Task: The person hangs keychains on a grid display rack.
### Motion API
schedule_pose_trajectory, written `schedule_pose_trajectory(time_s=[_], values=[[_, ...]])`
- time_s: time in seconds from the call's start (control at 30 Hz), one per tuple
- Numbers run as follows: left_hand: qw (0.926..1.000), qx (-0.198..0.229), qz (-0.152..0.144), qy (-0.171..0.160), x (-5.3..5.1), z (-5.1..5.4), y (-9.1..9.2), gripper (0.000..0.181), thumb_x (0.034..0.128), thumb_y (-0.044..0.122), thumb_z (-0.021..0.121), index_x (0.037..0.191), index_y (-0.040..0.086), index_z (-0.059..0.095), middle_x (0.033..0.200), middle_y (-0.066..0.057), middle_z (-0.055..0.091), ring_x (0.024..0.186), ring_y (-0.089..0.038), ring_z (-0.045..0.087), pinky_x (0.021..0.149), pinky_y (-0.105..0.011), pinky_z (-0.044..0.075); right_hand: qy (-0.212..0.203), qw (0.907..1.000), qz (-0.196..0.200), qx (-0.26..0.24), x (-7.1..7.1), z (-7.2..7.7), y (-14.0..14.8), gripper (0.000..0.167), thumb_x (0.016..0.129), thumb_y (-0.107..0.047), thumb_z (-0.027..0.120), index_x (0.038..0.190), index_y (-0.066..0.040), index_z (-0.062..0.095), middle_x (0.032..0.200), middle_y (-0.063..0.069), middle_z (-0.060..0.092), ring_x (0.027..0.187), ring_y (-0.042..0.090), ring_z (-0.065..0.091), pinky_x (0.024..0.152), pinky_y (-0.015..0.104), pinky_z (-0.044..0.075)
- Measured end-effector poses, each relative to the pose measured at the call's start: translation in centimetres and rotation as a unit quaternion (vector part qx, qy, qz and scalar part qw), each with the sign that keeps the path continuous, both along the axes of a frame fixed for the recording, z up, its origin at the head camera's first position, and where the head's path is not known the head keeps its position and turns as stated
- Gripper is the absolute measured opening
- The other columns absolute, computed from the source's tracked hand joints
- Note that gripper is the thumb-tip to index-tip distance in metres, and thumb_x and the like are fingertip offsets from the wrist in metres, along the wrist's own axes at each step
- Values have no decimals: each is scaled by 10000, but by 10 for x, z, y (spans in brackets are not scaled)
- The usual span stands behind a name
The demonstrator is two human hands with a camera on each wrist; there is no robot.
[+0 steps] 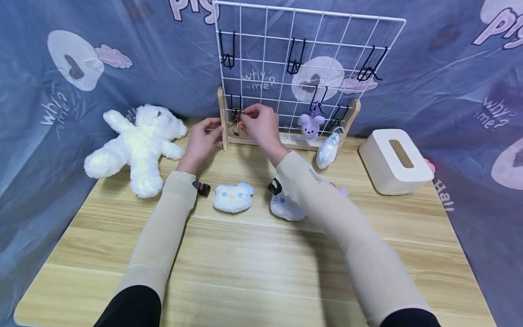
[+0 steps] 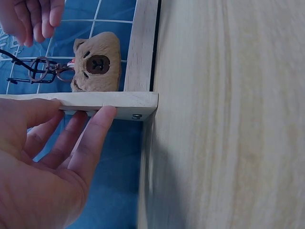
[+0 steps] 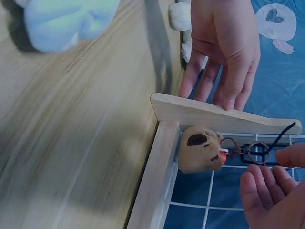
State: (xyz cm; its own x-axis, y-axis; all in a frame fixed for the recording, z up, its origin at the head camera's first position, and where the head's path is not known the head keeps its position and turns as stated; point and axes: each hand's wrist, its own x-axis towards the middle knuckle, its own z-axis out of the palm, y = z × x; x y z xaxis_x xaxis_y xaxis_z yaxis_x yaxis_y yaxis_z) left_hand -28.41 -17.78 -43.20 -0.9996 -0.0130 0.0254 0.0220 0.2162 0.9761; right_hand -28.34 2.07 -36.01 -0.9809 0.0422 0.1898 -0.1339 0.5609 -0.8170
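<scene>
A brown bear-head plush keychain (image 3: 200, 150) hangs by its metal rings (image 2: 40, 69) from a black hook (image 3: 267, 152) at the lower left of the white wire grid (image 1: 294, 41). My right hand (image 1: 263, 125) is beside that hook, thumb and fingers loosely bent. In the left wrist view, a gap shows between its fingers and the rings. My left hand (image 1: 203, 141) touches the wooden side post (image 2: 105, 98) of the stand with its fingertips, from the outer side. Its fingers (image 2: 93, 136) are only slightly bent.
A purple plush keychain (image 1: 310, 126) and a pale one (image 1: 328, 151) hang at the right of the grid. Two white cat-face plushies (image 1: 233, 198) lie in front, one partly under my right sleeve. A white plush bear (image 1: 143, 145) sits left; a tissue box (image 1: 394, 161) stands right.
</scene>
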Motion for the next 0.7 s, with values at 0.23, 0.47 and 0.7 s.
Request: schedule_pose_trajectory(time_s=[0.23,0.47,0.7], values=[[10000,-1,-21,-38,1,0,0,395,1146,129,648,1526,21,645,1423,-212,668,1102,-225,705,956,-359,749,-111,9992,272,-256,14,3,20,257,1028,-215,806,1225,-51,820,1138,108,827,1046,224,752,985,353,648],[9999,-14,-2,-112,1,1,1,398,1145,129,649,1531,33,645,1451,-213,658,1167,-257,707,1015,-375,735,-354,9946,441,-867,29,6,40,315,1019,-202,822,1294,-50,801,1210,122,807,1097,220,742,963,294,653],[9999,-148,-27,-52,0,0,1,416,1147,134,647,1551,34,630,1496,-234,649,1225,-302,699,1058,-409,722,-472,9926,530,-982,48,18,65,372,1013,-184,824,1352,-38,777,1269,141,803,1145,244,746,906,237,626]])
